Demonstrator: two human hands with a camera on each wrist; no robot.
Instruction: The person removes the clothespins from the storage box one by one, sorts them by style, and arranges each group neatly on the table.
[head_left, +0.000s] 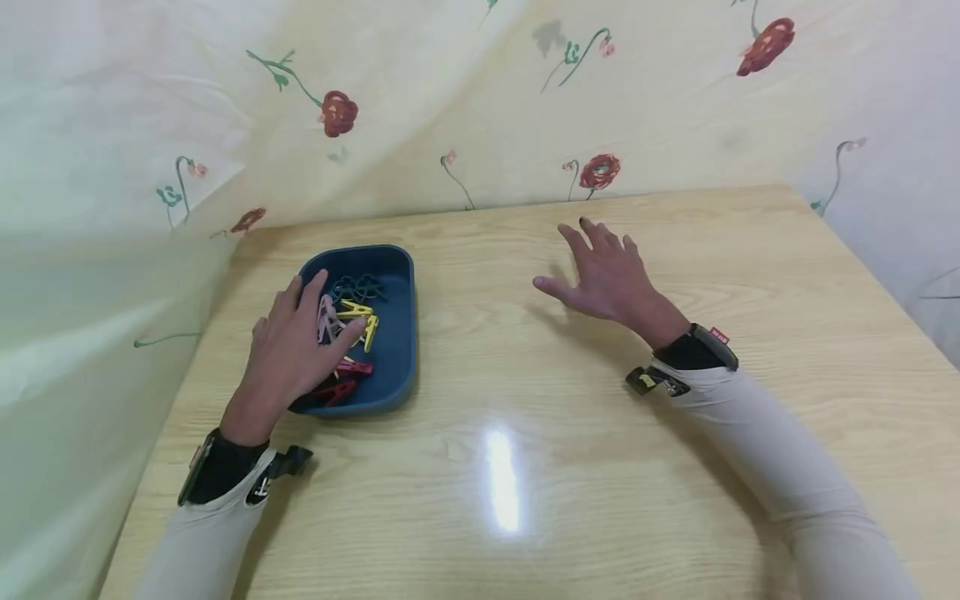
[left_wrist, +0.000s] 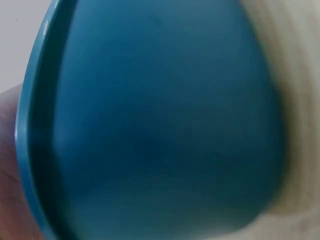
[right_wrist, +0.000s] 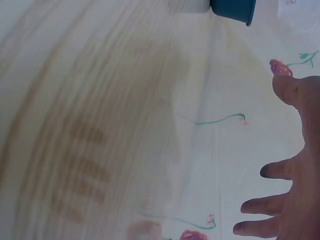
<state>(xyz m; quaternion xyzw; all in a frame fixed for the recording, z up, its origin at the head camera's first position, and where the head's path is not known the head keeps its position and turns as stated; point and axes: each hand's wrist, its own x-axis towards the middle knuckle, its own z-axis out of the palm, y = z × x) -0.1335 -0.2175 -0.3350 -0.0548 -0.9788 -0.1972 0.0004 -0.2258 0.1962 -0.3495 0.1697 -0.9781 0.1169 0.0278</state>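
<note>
A dark blue rectangular tub [head_left: 405, 333] stands at the left of the table. Inside lie several clothespins: yellow clothespins [head_left: 371, 332], pale lilac clothespins [head_left: 326, 317], red clothespins [head_left: 339, 392] and dark green pieces [head_left: 358, 288] at the far end. My left hand [head_left: 292, 350] is over the tub's left side, fingers extended and thumb reaching above the clothespins, covering some of them. The left wrist view is filled by the tub's outer wall [left_wrist: 165, 120], with part of the hand beyond its rim. Away to the right, my right hand [head_left: 611, 279] hovers above the table with fingers spread, holding nothing.
The light wooden table [head_left: 525, 350] has a bright light reflection near its front. A flower-patterned sheet [head_left: 480, 108] hangs along the table's back and left edges. Dark straps sit on both wrists, each with a loose end.
</note>
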